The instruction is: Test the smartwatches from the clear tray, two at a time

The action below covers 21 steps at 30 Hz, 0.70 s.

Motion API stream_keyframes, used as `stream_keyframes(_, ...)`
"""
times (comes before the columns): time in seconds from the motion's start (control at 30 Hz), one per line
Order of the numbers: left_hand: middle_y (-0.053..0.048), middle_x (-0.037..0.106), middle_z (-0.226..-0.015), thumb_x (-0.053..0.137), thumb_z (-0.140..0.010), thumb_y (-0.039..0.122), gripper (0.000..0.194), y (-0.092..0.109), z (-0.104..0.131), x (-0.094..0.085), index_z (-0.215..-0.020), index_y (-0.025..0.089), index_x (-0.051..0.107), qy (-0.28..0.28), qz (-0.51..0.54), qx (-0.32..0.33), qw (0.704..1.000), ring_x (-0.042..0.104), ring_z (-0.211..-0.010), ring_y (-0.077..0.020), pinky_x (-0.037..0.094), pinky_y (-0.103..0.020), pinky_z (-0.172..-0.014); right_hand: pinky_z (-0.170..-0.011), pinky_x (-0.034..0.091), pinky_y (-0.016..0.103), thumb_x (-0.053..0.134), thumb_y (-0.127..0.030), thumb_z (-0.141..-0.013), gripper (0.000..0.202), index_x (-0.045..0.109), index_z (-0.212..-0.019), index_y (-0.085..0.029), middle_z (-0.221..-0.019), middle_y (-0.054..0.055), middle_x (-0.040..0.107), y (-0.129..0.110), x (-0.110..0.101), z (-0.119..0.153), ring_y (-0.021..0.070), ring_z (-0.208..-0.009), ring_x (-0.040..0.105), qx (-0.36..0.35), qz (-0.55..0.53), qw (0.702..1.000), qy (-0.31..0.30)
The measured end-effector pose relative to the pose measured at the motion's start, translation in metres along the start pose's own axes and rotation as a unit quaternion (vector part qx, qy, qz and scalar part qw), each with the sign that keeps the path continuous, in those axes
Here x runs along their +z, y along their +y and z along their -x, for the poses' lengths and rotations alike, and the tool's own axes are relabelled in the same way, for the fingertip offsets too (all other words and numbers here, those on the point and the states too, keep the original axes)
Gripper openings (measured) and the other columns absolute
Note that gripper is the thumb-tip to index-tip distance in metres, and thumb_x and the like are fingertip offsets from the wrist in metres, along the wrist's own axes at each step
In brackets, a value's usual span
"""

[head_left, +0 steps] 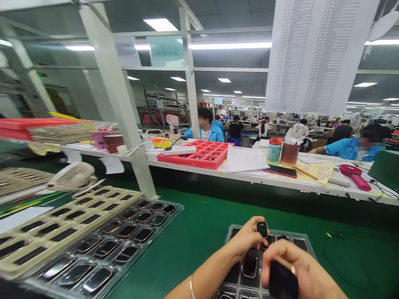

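- Green tabletop (pixel 190 245) lies below a white shelf (pixel 199 176); ceiling lamps (pixel 230 45) shine over the room.
- Left hand (pixel 250 236) pinches one smartwatch (pixel 262 229); right hand (pixel 304 261) grips another smartwatch (pixel 282 279).
- Both are above a clear plastic tray (pixel 309 243).

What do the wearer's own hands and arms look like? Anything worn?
Both left hand and right hand are bare, no gloves. The left forearm shows no sleeve and wears a thin, pale, silvery bangle. No sleeve or band shows on the visible part of the right.
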<state>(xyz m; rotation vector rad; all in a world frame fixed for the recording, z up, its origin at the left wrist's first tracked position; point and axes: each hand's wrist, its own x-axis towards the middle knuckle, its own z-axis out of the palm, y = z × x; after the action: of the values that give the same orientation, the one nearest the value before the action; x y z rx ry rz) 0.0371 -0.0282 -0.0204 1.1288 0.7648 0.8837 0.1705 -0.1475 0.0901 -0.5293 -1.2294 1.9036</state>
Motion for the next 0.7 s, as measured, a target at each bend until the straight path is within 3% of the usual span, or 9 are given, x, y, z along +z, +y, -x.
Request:
stream_keyframes(0.07,0.0,0.058,-0.079,0.058,-0.061,0.014,0.043,0.0,0.0,-0.003,-0.102,0.017,0.047,0.024,-0.021,0.016,0.999,0.055,-0.056,-0.0084,0.032,-0.018,-0.045,-0.051,0.047,0.026,0.066,-0.053,-0.07,0.049,0.06,-0.107,-0.021,-0.096,0.01,0.062,0.009,-0.029,-0.012,0.018,-0.067,0.062,-0.013,0.027,0.997,0.073)
stream_keyframes(0.13,0.001,0.057,-0.072,0.056,-0.064,0.016,0.033,0.0,-0.002,-0.006,-0.096,0.016,0.05,0.049,-0.043,0.026,0.997,0.053,-0.052,-0.0082,0.031,-0.018,-0.043,-0.055,0.05,0.027,0.067,-0.046,-0.072,0.047,0.058,-0.111,-0.023,-0.102,0.01,0.062,0.022,-0.064,-0.026,0.0203,-0.078,0.062,-0.028,0.058,0.985,0.157)
stream_keyframes(0.23,0.002,0.059,-0.071,0.052,-0.064,0.01,0.026,0.0,-0.003,-0.01,-0.089,0.017,0.051,0.079,-0.052,0.045,0.995,0.052,-0.048,-0.0074,0.033,-0.019,-0.044,-0.059,0.05,0.029,0.07,-0.037,-0.07,0.044,0.058,-0.111,-0.023,-0.097,0.007,0.064,0.042,-0.112,-0.041,0.0184,-0.073,0.061,-0.021,0.132,0.972,0.195)
stream_keyframes(0.3,0.002,0.06,-0.073,0.049,-0.062,0.006,0.028,0.001,-0.003,-0.011,-0.088,0.017,0.051,0.086,-0.046,0.061,0.993,0.052,-0.049,-0.0071,0.035,-0.019,-0.047,-0.057,0.049,0.029,0.068,-0.034,-0.071,0.042,0.057,-0.111,-0.023,-0.096,0.007,0.064,0.053,-0.129,-0.045,0.0178,-0.072,0.061,-0.026,0.168,0.965,0.201)
stream_keyframes(0.47,0.001,0.06,-0.079,0.049,-0.057,-0.001,0.041,0.002,0.0,-0.01,-0.094,0.018,0.052,0.063,-0.045,0.083,0.994,0.057,-0.062,-0.0084,0.037,-0.017,-0.051,-0.06,0.049,0.03,0.065,-0.025,-0.07,0.036,0.059,-0.106,-0.022,-0.099,0.007,0.065,0.06,-0.132,-0.043,0.0185,-0.074,0.061,-0.042,0.225,0.953,0.197)
stream_keyframes(0.63,-0.002,0.06,-0.079,0.051,-0.073,0.018,0.02,0.002,0.001,-0.009,-0.092,0.015,0.055,0.036,-0.083,0.058,0.994,0.058,-0.057,-0.0094,0.034,-0.018,-0.046,-0.048,0.045,0.024,0.06,-0.038,-0.077,0.031,0.059,-0.101,-0.019,-0.088,0.006,0.066,0.063,-0.137,-0.045,0.0158,-0.063,0.061,-0.022,0.26,0.944,0.2)
stream_keyframes(0.7,-0.002,0.059,-0.076,0.051,-0.076,0.023,0.019,0.003,0.0,-0.008,-0.091,0.013,0.056,0.032,-0.09,0.053,0.994,0.057,-0.053,-0.0083,0.033,-0.018,-0.044,-0.045,0.042,0.022,0.059,-0.041,-0.078,0.031,0.06,-0.099,-0.019,-0.085,0.005,0.066,0.063,-0.139,-0.047,0.0141,-0.058,0.059,-0.014,0.268,0.943,0.197)
